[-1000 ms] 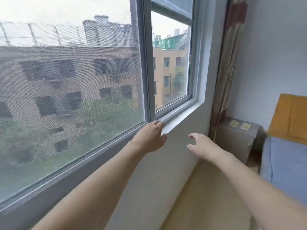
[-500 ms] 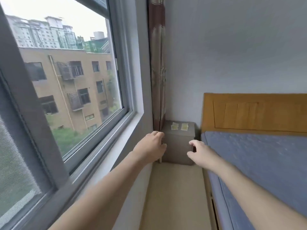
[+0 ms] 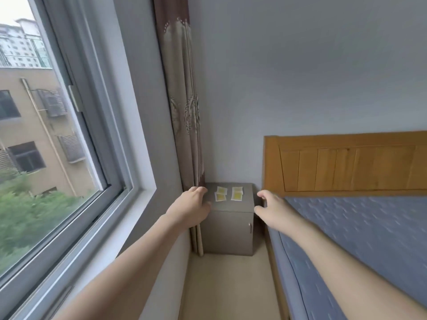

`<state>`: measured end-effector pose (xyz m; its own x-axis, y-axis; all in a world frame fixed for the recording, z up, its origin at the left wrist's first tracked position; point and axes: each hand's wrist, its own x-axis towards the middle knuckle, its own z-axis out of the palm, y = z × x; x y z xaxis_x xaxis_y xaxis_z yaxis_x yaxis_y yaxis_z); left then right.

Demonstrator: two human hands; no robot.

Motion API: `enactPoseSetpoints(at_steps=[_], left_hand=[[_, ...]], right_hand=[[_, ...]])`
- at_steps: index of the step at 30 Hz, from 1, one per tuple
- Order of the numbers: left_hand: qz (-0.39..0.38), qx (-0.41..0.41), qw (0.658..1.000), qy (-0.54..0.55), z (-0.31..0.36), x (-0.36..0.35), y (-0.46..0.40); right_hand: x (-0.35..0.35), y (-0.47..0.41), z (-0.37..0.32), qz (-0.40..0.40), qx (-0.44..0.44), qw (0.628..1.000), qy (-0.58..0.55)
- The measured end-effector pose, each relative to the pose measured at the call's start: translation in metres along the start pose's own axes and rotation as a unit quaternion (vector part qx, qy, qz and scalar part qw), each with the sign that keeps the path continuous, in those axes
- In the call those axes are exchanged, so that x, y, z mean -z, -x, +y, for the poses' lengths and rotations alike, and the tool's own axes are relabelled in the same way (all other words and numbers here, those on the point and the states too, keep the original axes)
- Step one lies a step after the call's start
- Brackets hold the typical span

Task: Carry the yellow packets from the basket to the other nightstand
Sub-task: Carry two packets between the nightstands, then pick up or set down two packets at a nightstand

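Grey laminate covered the nightstand (image 3: 228, 229), a small cabinet with one door and a slim metal handle (image 3: 250, 228) near the door's right edge. It stood in the room's far corner, pushed against the pale wall, with a patterned brown and cream curtain (image 3: 184, 107) hanging down past its left side to the floor. On its top lay the yellow packets (image 3: 228, 194): one cluster toward the left half of the top, overlapping, and another toward the right half, the two clusters just apart; how many there were in all could not be told.

Both of the person's bare arms reached forward with nothing in either hand. The left hand (image 3: 191, 207) had its fingers loosely curled and showed in front of the nightstand's left front corner; whether it touched the cabinet could not be told. The right hand (image 3: 272, 209) hung with thumb and fingers relaxed and spread, between the nightstand's right side and the bed.

A blue quilted mattress (image 3: 360, 239) filled the right of the view, below an orange-toned wooden headboard (image 3: 346, 165). A beige floor strip (image 3: 228, 287) ran between the bed and the window wall. A large grey-framed window (image 3: 97, 135) on the left showed tan buildings and green trees outside.
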<state>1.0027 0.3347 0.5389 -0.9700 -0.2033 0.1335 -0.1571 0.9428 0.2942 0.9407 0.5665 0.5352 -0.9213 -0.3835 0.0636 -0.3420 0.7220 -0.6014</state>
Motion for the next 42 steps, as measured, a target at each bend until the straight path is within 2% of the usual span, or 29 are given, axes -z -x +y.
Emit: enactPoseSetpoints(at_steps=[7,15,23,31,36,42], left_hand=[[-0.018,-0.005,1.0,0.019,-0.04,-0.048,-0.168],[-0.033,0.045,0.996,0.064,-0.09,-0.064,-0.384],[-0.119,0.048,0.988,0.09,-0.08,-0.143,-0.564],[-0.186,0.139,0.97,0.078,-0.124,-0.227,-0.748],[-0.228,0.179,0.953,0.087,-0.146,-0.305,-0.841],[-0.322,0.224,0.912,0.12,-0.164,-0.463,-0.911]], right_hand=[[-0.036,-0.171,0.038,-0.033,-0.03,0.999,0.009],[-0.02,-0.376,0.071,-0.026,-0.068,0.997,0.0],[-0.043,-0.574,0.138,-0.043,-0.117,0.992,-0.036],[-0.104,-0.788,0.215,-0.094,-0.188,0.976,-0.058],[-0.162,-0.898,0.262,-0.143,-0.233,0.96,-0.057],[-0.28,-0.994,0.349,-0.193,-0.285,0.938,-0.035]])
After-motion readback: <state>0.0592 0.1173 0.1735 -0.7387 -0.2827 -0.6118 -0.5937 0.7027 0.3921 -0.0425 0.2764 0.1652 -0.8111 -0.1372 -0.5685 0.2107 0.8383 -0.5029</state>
